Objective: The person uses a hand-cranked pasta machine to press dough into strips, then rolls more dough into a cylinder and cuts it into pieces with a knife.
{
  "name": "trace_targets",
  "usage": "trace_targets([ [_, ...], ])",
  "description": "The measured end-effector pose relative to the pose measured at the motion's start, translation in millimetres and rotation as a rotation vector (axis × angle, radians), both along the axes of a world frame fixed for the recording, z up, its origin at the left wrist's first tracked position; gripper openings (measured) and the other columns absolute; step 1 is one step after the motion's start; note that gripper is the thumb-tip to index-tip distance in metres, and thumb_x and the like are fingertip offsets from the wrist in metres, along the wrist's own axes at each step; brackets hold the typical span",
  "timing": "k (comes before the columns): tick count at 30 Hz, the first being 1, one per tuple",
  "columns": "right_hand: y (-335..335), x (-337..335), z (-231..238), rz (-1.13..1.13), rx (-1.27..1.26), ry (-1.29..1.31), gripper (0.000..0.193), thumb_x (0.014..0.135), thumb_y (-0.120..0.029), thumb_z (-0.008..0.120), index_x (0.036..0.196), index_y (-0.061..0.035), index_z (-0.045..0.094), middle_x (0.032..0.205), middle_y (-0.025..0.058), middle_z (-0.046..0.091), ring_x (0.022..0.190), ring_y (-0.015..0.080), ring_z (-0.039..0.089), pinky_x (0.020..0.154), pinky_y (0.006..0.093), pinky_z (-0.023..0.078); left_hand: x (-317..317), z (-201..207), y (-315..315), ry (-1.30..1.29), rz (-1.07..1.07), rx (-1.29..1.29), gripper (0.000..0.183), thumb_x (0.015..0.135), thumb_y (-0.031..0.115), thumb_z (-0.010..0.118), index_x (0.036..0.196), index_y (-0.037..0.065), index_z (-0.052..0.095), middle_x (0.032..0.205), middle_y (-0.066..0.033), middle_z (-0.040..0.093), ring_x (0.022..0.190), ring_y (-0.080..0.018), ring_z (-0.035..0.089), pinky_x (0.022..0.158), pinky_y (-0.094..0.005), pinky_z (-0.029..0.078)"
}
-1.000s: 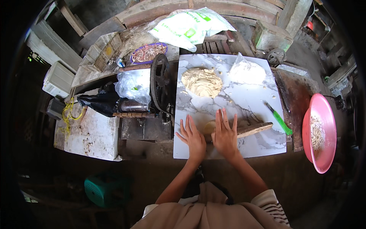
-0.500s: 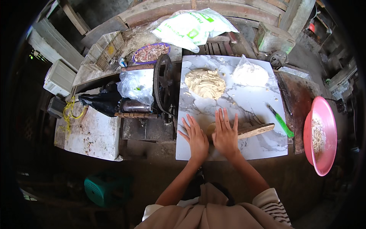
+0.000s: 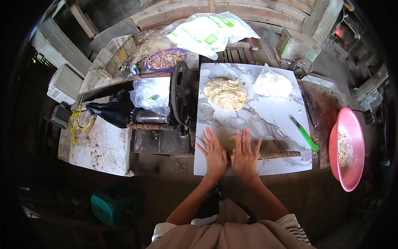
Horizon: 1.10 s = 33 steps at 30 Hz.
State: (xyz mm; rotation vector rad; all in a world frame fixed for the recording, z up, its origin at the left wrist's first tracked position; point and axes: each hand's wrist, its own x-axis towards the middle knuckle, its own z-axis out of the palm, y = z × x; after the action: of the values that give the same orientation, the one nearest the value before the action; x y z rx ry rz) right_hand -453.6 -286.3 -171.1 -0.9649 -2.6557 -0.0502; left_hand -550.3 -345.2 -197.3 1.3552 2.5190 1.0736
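Both my left hand (image 3: 214, 158) and my right hand (image 3: 246, 157) lie palm down side by side, fingers stretched out, near the front edge of a marbled white board (image 3: 286, 118). A wooden stick (image 3: 280, 155) runs out to the right from beneath my right palm; its left part is hidden under the hands. Between my hands, a small flattened piece of dough (image 3: 231, 142) shows just beyond the stick. Farther back on the board rests a large pale lump of dough (image 3: 226, 93). Beside it is a clear plastic bag of white powder (image 3: 272, 84).
A green-handled knife (image 3: 306, 136) lies at the board's right. Beyond that edge stands a pink basin (image 3: 350, 153) with pale strips inside. Left of the board is a machine with a large dark wheel (image 3: 178, 93). A purple-rimmed tray (image 3: 166, 60) holds more strips behind it.
The stick's right end has swung toward me, so it now lies nearly level across the board. Both hands have drawn slightly nearer, still flat.
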Motion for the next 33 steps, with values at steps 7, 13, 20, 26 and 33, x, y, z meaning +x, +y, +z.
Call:
trace_targets([
  [7,66,-44,7,-0.083,0.015,0.046,0.06,0.084,-0.016,0.042,0.136,0.0017,0.019,0.141,0.0186,0.022,0.134,0.0265,0.016,0.105,0.0552,0.008,-30,14,65,0.023,0.066,0.082,0.071,0.075,0.006,0.042,0.134,-0.012,0.009,0.143,-0.0251,0.006,0.134,-0.0391,-0.003,0.1,-0.0608,-0.006],
  [13,57,-39,1,-0.077,-0.014,0.072,0.06,0.084,-0.016,0.041,0.136,0.0022,0.019,0.141,0.0191,0.024,0.134,0.0259,0.016,0.106,0.0541,0.006,-25,4,55,-0.023,0.084,0.09,0.074,0.072,0.002,0.042,0.135,-0.01,0.005,0.144,-0.0242,0.002,0.134,-0.0391,-0.006,0.1,-0.0594,-0.007],
  [20,22,-17,11,-0.039,-0.042,0.066,0.064,0.077,-0.011,0.043,0.135,0.0033,0.022,0.14,0.0202,0.026,0.133,0.0274,0.02,0.106,0.0535,0.008,-5,2,24,-0.103,0.048,0.057,0.078,0.071,-0.001,0.042,0.137,-0.007,0.001,0.145,-0.0231,0.0,0.133,-0.04,-0.008,0.1,-0.0588,-0.008],
  [26,83,-54,7,-0.087,0.035,0.134,0.068,0.076,-0.016,0.046,0.135,0.0044,0.019,0.14,0.021,0.024,0.134,0.0254,0.015,0.106,0.0539,0.009,-40,7,86,0.002,0.076,0.24,0.074,0.073,-0.001,0.041,0.136,-0.009,0.003,0.144,-0.0258,0.0,0.133,-0.042,-0.007,0.102,-0.0583,-0.003],
  [33,28,-20,6,-0.03,-0.05,0.084,0.069,0.074,-0.014,0.048,0.136,0.0029,0.021,0.138,0.0206,0.029,0.133,0.0262,0.02,0.106,0.0517,0.012,-6,-8,29,-0.116,0.09,0.101,0.075,0.072,-0.001,0.041,0.135,-0.011,0.002,0.143,-0.0268,0.0,0.133,-0.0421,-0.007,0.102,-0.058,-0.005],
])
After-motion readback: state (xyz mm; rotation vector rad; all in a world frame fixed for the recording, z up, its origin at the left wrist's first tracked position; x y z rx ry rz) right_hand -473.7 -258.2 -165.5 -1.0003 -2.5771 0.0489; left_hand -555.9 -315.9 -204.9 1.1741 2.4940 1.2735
